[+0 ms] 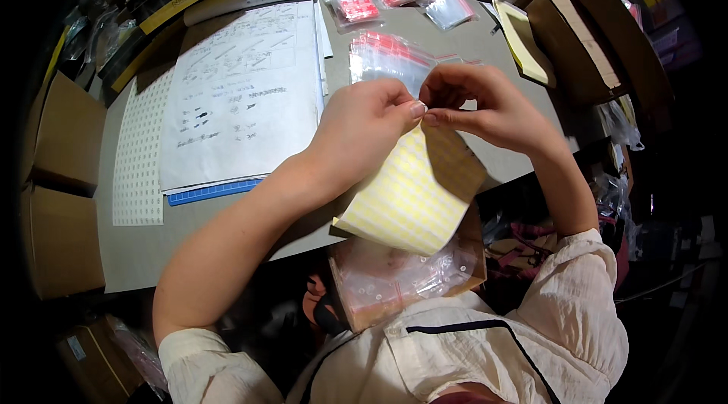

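Observation:
My left hand [369, 125] and my right hand [485, 106] meet above the table's front edge, both closed in a pinch. Between their fingertips is the top corner of a sticker sheet [406, 195], pale yellow with rows of small round labels. The rest of it hangs down, slightly curled, partly shaded by my right hand. A tiny white bit, perhaps one label, shows at the left thumb; I cannot tell if it is loose. Under the sheet, a cardboard box [369, 314] holds clear plastic bags [379, 280] with small white round labels on them. Just beyond my hands lie clear zip bags [387, 55] with red tops.
Left on the grey table [133, 252] are a stack of handwritten papers [235, 100], a blue-edged board [216, 190] and a white sheet of small printed marks [140, 154]. Bagged packs [353, 6] lie at the back. Cardboard boxes [576, 32] flank the table, with a yellow pad [523, 44] at right.

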Available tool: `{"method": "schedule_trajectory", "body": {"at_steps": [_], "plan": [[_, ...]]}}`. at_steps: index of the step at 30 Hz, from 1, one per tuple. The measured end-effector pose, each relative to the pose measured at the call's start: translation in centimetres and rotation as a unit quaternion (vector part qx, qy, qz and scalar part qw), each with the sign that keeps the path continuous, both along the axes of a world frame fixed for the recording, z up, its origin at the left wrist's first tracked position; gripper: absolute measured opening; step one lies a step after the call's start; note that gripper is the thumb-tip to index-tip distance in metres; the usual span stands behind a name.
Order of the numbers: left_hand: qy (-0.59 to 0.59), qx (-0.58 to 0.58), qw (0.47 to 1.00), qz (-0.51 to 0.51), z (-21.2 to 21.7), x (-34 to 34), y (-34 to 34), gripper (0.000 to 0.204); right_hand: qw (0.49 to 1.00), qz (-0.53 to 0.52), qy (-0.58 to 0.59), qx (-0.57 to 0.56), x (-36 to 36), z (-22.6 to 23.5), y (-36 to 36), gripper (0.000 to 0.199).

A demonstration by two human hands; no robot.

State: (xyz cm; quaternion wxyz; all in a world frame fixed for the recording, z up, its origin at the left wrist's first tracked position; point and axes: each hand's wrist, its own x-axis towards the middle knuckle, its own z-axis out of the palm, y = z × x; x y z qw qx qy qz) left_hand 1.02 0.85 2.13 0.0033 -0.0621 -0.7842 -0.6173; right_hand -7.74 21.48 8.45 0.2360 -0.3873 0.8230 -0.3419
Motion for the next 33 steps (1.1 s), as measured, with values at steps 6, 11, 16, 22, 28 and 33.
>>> {"method": "schedule_trajectory", "body": {"at_steps": [6,11,16,22,28,33], "plan": [[-0.088,0.099,0.99,-0.042,-1.3,-0.6,-0.1,0.022,0.959,0.02,0.283,-0.026,2.5,-1.6,-0.1,0.018],[-0.14,0.12,0.982,-0.05,-0.6,-0.5,-0.1,0.019,0.894,0.059,0.443,-0.03,3.4,-2.7,0.2,0.03],[-0.096,0.024,0.994,-0.053,-0.7,-0.4,-0.2,0.02,0.959,0.032,0.234,-0.156,1.7,-1.7,0.8,0.017],[-0.089,0.022,0.994,-0.052,-1.1,-0.5,0.0,0.021,0.997,-0.06,-0.048,0.03,-7.7,-1.0,0.6,0.015],[-0.071,0.011,0.996,-0.051,-1.0,-0.4,0.1,0.023,0.991,-0.05,0.085,0.089,-9.1,-3.4,0.6,0.029],[-0.061,-0.008,0.997,-0.043,-0.9,-0.4,0.1,0.023,0.963,-0.093,0.125,0.22,-9.3,-0.7,2.2,0.033]]}}
